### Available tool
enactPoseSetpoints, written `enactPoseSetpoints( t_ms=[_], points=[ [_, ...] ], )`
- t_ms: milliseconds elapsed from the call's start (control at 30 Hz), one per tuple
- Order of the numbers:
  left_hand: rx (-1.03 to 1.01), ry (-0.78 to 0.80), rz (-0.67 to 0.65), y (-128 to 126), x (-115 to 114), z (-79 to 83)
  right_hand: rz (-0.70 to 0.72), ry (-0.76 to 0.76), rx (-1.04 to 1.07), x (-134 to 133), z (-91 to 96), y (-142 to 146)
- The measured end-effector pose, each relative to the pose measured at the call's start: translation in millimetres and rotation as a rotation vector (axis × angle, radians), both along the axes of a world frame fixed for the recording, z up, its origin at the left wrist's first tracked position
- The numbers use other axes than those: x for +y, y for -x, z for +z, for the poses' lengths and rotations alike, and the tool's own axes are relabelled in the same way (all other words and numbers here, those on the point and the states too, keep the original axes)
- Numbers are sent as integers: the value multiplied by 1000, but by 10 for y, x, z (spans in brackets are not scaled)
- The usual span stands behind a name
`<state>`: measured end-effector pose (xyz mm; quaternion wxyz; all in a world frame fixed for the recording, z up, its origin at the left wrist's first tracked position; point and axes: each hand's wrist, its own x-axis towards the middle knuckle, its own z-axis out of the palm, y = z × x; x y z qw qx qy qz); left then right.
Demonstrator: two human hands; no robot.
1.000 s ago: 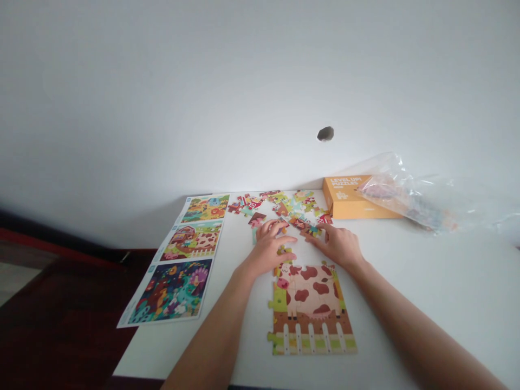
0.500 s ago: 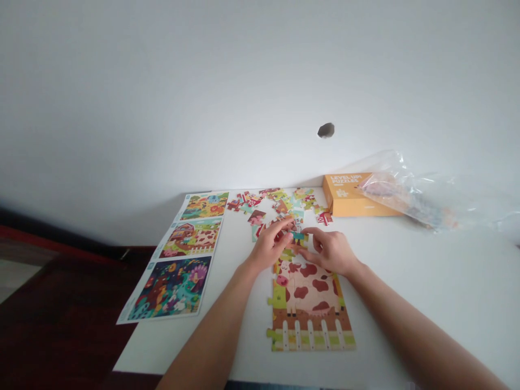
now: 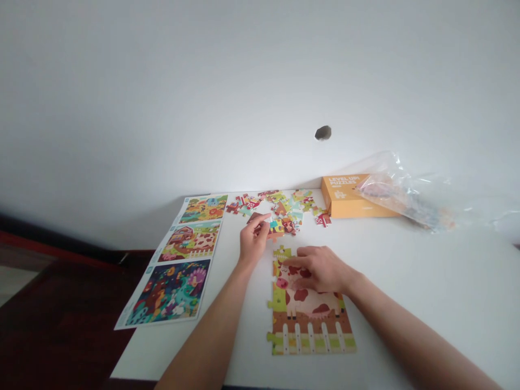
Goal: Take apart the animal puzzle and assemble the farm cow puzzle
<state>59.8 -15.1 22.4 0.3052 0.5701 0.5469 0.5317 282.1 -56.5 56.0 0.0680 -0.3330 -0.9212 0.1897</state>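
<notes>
My left hand (image 3: 254,236) is closed in a pinch on a puzzle piece (image 3: 277,227) with teal, yellow and brown on it, held just in front of the loose pieces. My right hand (image 3: 323,269) lies over the upper part of the partly joined cow puzzle (image 3: 312,330), its index finger and thumb stretched apart near the cow's head. That hand covers part of the cow's back. Knobs of joined pieces stick out along the puzzle's left and top edges. Behind my left hand, several loose puzzle pieces (image 3: 284,205) lie in an overlapping pile.
On the left lies a sheet with three printed pictures (image 3: 174,260), its corner over the table edge. A yellow puzzle box (image 3: 341,201) stands against the wall, with a clear plastic bag (image 3: 410,197) of pieces leaning on it. A barn piece (image 3: 323,219) sits before the box.
My hands, close together above the puzzle before, have moved apart. The left went left and up with the puzzle piece; the right came down onto the cow puzzle.
</notes>
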Motion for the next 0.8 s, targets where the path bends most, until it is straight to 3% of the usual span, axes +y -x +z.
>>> enactPoseSetpoints(
  t_ms=[333, 567, 800],
  points=[
    [147, -21, -69, 55, -44, -91, -58, 94, -11, 89, 106, -193],
    [164, 4, -220, 64, -102, -44, -125, 155, 21, 154, 105, -311],
    [321, 39, -340, 48, -119, -41, -131, 82, 39, 119, 37, -226]
  ],
)
